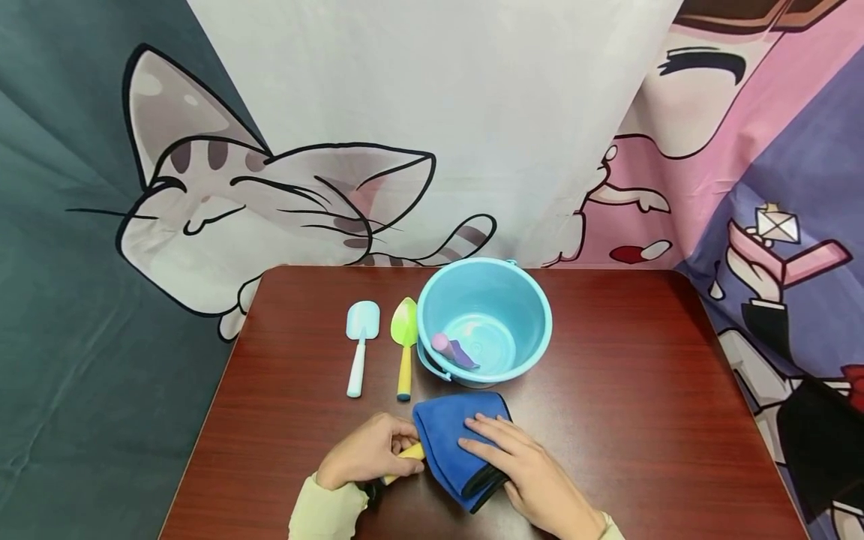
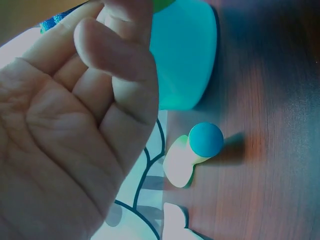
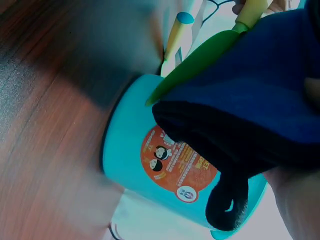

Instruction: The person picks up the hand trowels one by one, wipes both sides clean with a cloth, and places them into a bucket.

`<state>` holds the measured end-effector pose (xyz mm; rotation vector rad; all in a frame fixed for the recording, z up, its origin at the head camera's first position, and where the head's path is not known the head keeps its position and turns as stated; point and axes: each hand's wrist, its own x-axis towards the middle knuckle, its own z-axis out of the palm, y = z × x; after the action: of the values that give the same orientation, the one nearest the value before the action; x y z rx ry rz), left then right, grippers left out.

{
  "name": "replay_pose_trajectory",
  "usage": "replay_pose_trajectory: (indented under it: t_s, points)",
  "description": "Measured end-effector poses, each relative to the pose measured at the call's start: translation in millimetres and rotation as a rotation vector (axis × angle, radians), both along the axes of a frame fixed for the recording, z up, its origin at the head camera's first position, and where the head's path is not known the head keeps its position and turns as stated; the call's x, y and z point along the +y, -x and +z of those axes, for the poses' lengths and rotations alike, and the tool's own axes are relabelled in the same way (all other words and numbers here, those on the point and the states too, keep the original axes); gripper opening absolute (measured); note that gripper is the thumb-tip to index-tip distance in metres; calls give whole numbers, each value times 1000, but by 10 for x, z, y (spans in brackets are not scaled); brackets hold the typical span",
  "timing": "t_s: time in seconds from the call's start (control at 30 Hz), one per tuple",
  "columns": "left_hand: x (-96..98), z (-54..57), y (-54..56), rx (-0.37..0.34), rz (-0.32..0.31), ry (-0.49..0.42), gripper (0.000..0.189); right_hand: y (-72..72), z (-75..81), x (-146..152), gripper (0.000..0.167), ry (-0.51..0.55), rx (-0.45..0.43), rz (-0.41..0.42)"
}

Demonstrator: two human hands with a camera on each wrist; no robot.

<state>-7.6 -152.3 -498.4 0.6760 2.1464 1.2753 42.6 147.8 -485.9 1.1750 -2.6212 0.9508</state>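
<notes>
My left hand (image 1: 374, 454) grips the yellow handle (image 1: 413, 451) of a toy shovel, thumb and fingers closed round it. The shovel's green blade (image 3: 200, 62) shows in the right wrist view, partly behind a folded blue cloth (image 1: 448, 431) with black edging. My right hand (image 1: 523, 465) holds the cloth over the blade, fingers lying along its top and thumb at its lower edge. A black-edged loop (image 3: 227, 205) hangs from the cloth. In the left wrist view, the curled left thumb (image 2: 107, 50) and palm hide most of the handle.
Beyond the cloth stands a light-blue bucket (image 1: 540, 322) with a purple toy tool (image 1: 455, 350) inside. Left of it lie a green-and-yellow trowel (image 1: 405, 337) and a pale blue-and-white shovel (image 1: 361, 345). A printed curtain (image 1: 432, 97) hangs behind the brown table (image 1: 641, 375).
</notes>
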Motion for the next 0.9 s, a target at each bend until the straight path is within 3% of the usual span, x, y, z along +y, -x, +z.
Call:
replay_pose_trajectory:
  t_s: [0.17, 0.33, 0.57, 0.9]
  points:
    - [-7, 7, 0, 36, -22, -20, 10, -14, -30, 0, 89, -79, -68, 36]
    - [-20, 3, -10, 77, -32, -42, 13, -26, -63, 9, 86, -81, -92, 31]
    - [-65, -14, -30, 54, -14, -67, 28, 0, -127, 45, 96, -35, -25, -32]
    - [-136, -4, -32, 79, -32, -150, 35, 20, -192, 249, 92, -70, -38, -167]
